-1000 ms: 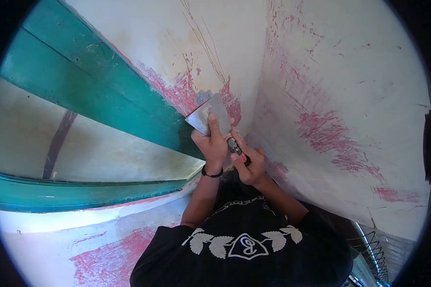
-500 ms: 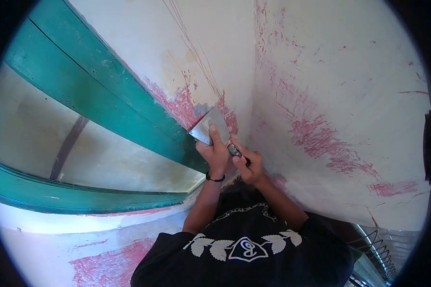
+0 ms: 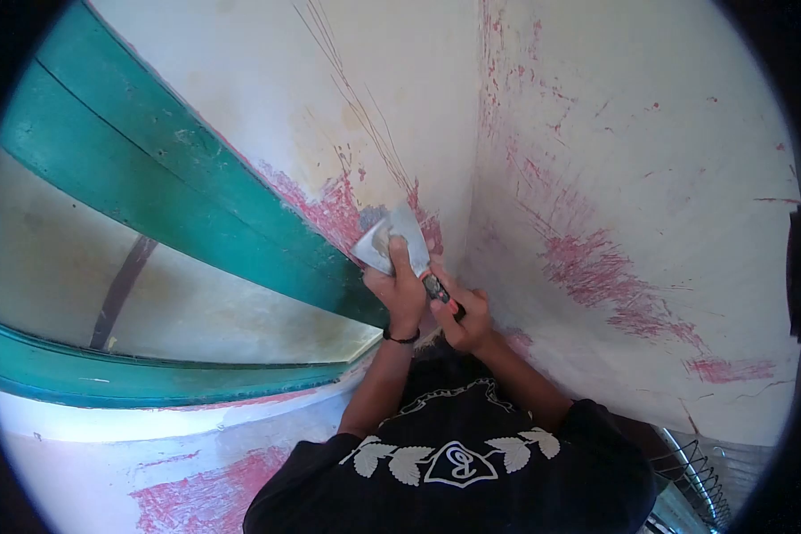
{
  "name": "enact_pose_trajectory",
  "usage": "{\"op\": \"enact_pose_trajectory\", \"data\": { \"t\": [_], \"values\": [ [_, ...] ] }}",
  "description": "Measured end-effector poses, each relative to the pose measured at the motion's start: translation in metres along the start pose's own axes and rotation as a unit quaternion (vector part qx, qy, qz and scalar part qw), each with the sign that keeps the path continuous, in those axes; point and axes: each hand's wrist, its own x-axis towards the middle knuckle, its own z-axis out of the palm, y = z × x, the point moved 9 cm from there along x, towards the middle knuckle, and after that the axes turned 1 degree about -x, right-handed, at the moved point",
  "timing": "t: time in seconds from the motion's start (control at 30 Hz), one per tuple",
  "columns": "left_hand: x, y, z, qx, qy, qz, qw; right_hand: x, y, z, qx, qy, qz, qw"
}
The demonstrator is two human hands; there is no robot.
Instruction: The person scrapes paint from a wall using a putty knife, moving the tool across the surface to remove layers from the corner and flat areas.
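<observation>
A wide-bladed scraper (image 3: 409, 233) is held up against the wall close to the corner, its metal blade near a red scraped patch (image 3: 338, 206). My right hand (image 3: 465, 316) is closed around its black and red handle (image 3: 440, 290). My left hand (image 3: 399, 289), with a dark bracelet at the wrist, grips the blade from below. One digit lies flat on the blade face, while the fingers behind are hidden. A greyish smear shows on the blade. The green wooden frame (image 3: 205, 187) runs just left of my left hand.
On the right, the adjoining wall (image 3: 721, 133) carries red scraped streaks (image 3: 605, 271). Another red patch (image 3: 205, 494) marks the wall below the window's lower green rail (image 3: 178, 381). Coiled wire (image 3: 699, 472) shows at the lower right.
The blade has tilted slightly and its face looks brighter. Both hands keep their hold on the scraper with little movement. My view has shifted a little.
</observation>
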Motion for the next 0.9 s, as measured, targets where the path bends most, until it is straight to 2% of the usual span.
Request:
{"op": "enact_pose_trajectory", "data": {
  "t": [0.1, 0.3, 0.5, 0.7, 0.83, 0.9],
  "values": [
    [0.015, 0.012, 0.004, 0.04, -0.015, 0.072, 0.996, 0.013, -0.009, -0.003, 0.003, 0.002, -0.006, 1.0],
    [-0.001, 0.012, 0.011, -0.053, -0.007, -0.011, 0.999, 0.006, -0.001, -0.005, 0.007, -0.022, 0.0, 1.0],
    [0.018, 0.052, 0.036, -0.042, -0.032, 0.034, 0.998, 0.028, -0.017, -0.014, 0.033, -0.007, -0.003, 0.999],
    [0.003, 0.019, 0.019, -0.044, -0.016, -0.024, 0.999, 0.014, -0.006, -0.011, 0.024, -0.011, -0.011, 1.0],
    [0.022, 0.051, 0.035, 0.017, -0.05, 0.047, 0.997, 0.034, -0.011, -0.014, 0.007, -0.029, 0.032, 0.999],
    [0.023, 0.055, 0.037, 0.005, -0.054, 0.036, 0.998, 0.034, -0.011, -0.014, 0.028, -0.013, 0.02, 0.999]
  ]
}}
